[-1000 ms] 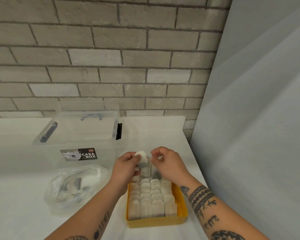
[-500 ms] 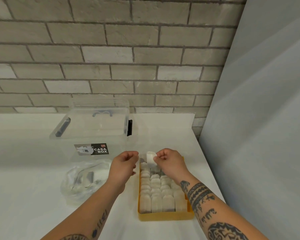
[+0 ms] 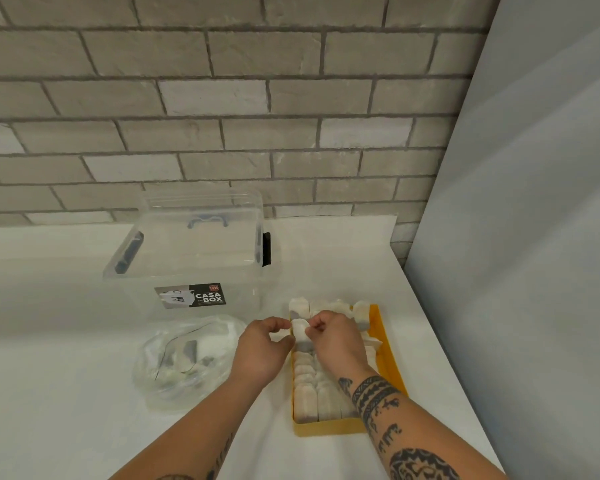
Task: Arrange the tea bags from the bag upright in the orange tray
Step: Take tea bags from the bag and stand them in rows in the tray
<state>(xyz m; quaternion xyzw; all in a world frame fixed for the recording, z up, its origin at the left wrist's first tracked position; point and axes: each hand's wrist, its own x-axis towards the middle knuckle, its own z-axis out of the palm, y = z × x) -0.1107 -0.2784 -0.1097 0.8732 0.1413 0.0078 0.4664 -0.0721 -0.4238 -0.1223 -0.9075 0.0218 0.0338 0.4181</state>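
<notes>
1. Over the far left part of the orange tray (image 3: 389, 362), one tea bag (image 3: 301, 337) is held from both sides. The left hand (image 3: 262, 353) is curled onto its left edge and the right hand (image 3: 340, 348) is pinched on its top. Neither hand is spread open.
2. The step is judged to be seating this bag upright in the left column, behind the standing rows (image 3: 305, 400).
3. To do it well, the bag should be kept vertical and lowered bottom edge first into the gap, so that neighbours are not knocked over. Release is advised only once the bag is propped on both faces.
4. The tea bags are thin, soft white paper, shaped as flat rectangular pouches with dark fill showing through. They are easily crumpled, so a light pinch is called for.
5. The tray is rigid, smooth plastic, shallow and rectangular with low walls. A few bags by its right wall look slumped.
6. A clear, crinkly plastic bag (image 3: 187, 362) lies on the white table (image 3: 66, 410) left of the tray, and a few tea bags are seen inside it. A clear lidded storage box (image 3: 191, 258) sits behind it.
</notes>
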